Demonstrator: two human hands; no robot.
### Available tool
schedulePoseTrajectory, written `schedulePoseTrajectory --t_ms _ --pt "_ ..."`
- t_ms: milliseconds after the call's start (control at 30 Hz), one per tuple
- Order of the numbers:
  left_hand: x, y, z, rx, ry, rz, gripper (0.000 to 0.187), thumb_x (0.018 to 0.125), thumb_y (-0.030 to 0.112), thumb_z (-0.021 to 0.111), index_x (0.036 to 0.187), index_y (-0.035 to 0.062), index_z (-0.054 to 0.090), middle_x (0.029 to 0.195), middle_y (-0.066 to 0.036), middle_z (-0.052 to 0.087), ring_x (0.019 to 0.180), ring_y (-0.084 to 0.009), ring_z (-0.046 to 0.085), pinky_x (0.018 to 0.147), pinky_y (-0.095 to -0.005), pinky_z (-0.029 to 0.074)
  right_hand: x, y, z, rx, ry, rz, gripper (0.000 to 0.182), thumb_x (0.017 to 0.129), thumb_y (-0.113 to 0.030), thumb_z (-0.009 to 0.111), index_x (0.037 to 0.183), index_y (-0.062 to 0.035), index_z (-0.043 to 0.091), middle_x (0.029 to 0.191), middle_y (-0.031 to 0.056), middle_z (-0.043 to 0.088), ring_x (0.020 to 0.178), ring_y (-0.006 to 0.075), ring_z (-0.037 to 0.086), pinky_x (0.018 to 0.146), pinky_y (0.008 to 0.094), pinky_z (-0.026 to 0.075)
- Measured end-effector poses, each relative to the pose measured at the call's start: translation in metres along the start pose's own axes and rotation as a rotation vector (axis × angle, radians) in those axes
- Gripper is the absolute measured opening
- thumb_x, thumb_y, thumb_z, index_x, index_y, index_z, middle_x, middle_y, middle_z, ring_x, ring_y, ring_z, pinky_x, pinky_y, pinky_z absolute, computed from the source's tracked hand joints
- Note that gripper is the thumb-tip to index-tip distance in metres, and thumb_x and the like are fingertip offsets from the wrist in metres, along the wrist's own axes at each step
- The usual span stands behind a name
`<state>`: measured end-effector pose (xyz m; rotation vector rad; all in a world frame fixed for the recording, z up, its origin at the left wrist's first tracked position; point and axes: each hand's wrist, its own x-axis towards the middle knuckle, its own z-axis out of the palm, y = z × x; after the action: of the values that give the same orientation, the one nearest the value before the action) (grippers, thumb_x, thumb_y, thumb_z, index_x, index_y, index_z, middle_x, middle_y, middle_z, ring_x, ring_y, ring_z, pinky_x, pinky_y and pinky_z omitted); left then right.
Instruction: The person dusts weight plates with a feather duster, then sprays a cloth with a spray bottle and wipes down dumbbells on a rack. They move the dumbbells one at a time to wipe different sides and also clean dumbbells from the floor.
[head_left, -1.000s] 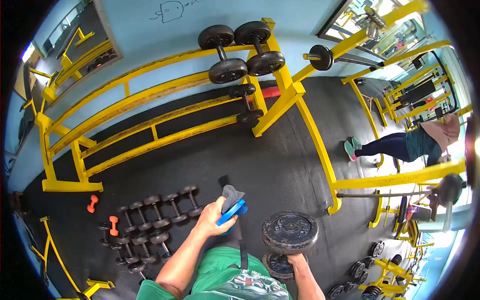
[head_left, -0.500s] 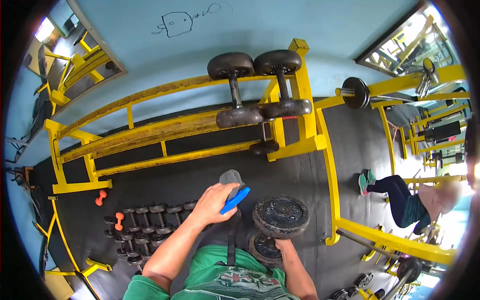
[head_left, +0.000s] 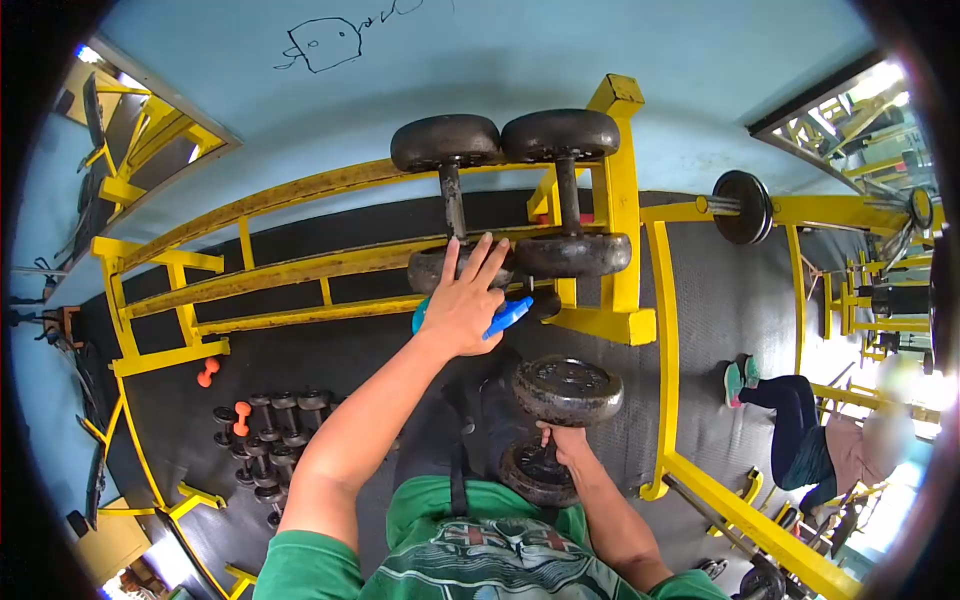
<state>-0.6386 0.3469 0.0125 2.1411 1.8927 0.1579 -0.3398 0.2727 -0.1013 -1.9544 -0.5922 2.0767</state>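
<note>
My left hand (head_left: pixel 462 308) reaches up to the rack, its fingers spread over the lower head of a black dumbbell (head_left: pixel 453 200). Under that hand sits a blue plastic object (head_left: pixel 509 317), its kind unclear; a bit of teal shows on the hand's other side. Beside that dumbbell stands another black dumbbell (head_left: pixel 568 195), also on the rack. My right hand (head_left: pixel 562 443) is wrapped around the handle of a large worn dumbbell (head_left: pixel 567 390), held upright in front of my body with one plate above the hand and one below.
The yellow rack (head_left: pixel 270 270) runs along the blue wall. Several small dumbbells (head_left: pixel 285 420) and orange dumbbells (head_left: pixel 242 418) lie on the black floor at left. A yellow frame (head_left: pixel 668 380) with a loaded barbell (head_left: pixel 743 207) stands at right; a person (head_left: pixel 815 430) sits beyond it.
My left hand has moved up and forward onto the racked dumbbell, its fingers now spread. The grey cloth seen at it earlier is out of sight. My right hand still holds its dumbbell.
</note>
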Motion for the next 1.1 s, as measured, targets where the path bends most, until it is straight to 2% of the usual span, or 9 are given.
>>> schedulePoseTrajectory --t_ms 100,300,433,500,600,700,767,867,1100 --pt "0.001 -0.004 0.007 0.012 0.027 -0.011 0.032 0.064 0.032 0.075 0.087 0.0106 0.07 0.149 -0.013 0.03 0.14 -0.031 0.022 0.111 -0.0566 0.016 0.008 -0.011 0.001 -0.007 -0.005 -0.016 0.019 0.075 0.011 0.062 0.088 -0.0023 0.059 0.065 0.0077 0.056 0.047 0.0173 0.05 0.042 0.0309 0.044" --pt "-0.031 -0.039 0.016 -0.118 0.188 0.053 0.03 0.058 0.031 0.074 0.081 0.0135 0.066 0.144 -0.012 0.039 0.134 -0.0349 0.032 0.106 -0.0581 0.021 0.012 -0.019 0.004 0.005 -0.052 -0.078 0.016 0.083 0.004 0.058 0.098 -0.0035 0.058 0.071 0.0087 0.06 0.05 0.0159 0.052 0.042 0.03 0.045" --pt "-0.076 -0.071 0.005 -0.175 0.227 0.018 0.026 0.057 0.029 0.073 0.076 0.0143 0.065 0.147 -0.011 0.035 0.135 -0.0385 0.028 0.105 -0.0642 0.017 0.02 -0.007 0.002 -0.109 -0.018 -0.07 0.013 0.09 0.0 0.047 0.098 -0.0036 0.056 0.074 0.008 0.057 0.053 0.0161 0.051 0.044 0.0314 0.043" --pt "-0.085 -0.073 -0.008 -0.191 0.227 -0.038 0.023 0.058 0.028 0.073 0.075 0.0153 0.065 0.149 -0.009 0.033 0.136 -0.0386 0.026 0.106 -0.067 0.015 0.019 -0.012 0.014 -0.108 0.0 -0.091 0.012 0.09 0.001 0.047 0.096 -0.0029 0.056 0.073 0.0087 0.057 0.053 0.0168 0.05 0.045 0.0321 0.043" --pt "-0.093 -0.073 -0.017 -0.181 0.034 -0.023 0.022 0.057 0.027 0.072 0.073 0.0151 0.065 0.153 -0.009 0.026 0.14 -0.0411 0.017 0.104 -0.0742 0.007 0.015 -0.013 0.029 -0.125 -0.014 -0.069 0.013 0.089 0.002 0.047 0.098 -0.0029 0.056 0.074 0.0089 0.057 0.054 0.0168 0.051 0.045 0.0317 0.043" --pt "-0.098 -0.082 -0.005 -0.177 0.085 -0.023 0.026 0.053 0.027 0.071 0.074 0.0134 0.065 0.151 -0.011 0.028 0.14 -0.0454 0.015 0.103 -0.0753 0.008 0.011 -0.018 0.053 -0.092 -0.009 -0.086 0.015 0.09 0.002 0.048 0.102 -0.0037 0.055 0.077 0.0084 0.058 0.056 0.0162 0.051 0.045 0.0303 0.043" --pt "-0.099 -0.086 -0.003 -0.172 0.086 -0.041 0.027 0.054 0.028 0.073 0.076 0.0135 0.065 0.15 -0.007 0.031 0.138 -0.0439 0.018 0.104 -0.0746 0.01 0.007 -0.015 0.062 -0.057 -0.012 -0.089 0.014 0.087 0.003 0.051 0.098 -0.004 0.057 0.075 0.0092 0.059 0.055 0.017 0.053 0.044 0.0293 0.044" --pt "-0.095 -0.102 0.012 -0.116 0.144 -0.007 0.024 0.059 0.029 0.074 0.076 0.0154 0.064 0.146 0.006 0.035 0.134 -0.0336 0.027 0.102 -0.073 0.019 -0.008 -0.024 0.079 -0.078 -0.075 -0.137 0.02 0.087 0.002 0.054 0.104 -0.0069 0.058 0.085 0.0072 0.061 0.062 0.0163 0.055 0.047 0.028 0.045" --pt "-0.11 -0.127 0.044 -0.126 0.364 0.076 0.024 0.058 0.028 0.074 0.076 0.0163 0.062 0.145 0.003 0.037 0.136 -0.035 0.026 0.103 -0.0716 0.019 -0.027 -0.036 0.089 -0.116 -0.103 -0.208 0.024 0.087 0.001 0.055 0.11 -0.0082 0.058 0.092 0.0063 0.062 0.066 0.0157 0.056 0.047 0.0275 0.045"
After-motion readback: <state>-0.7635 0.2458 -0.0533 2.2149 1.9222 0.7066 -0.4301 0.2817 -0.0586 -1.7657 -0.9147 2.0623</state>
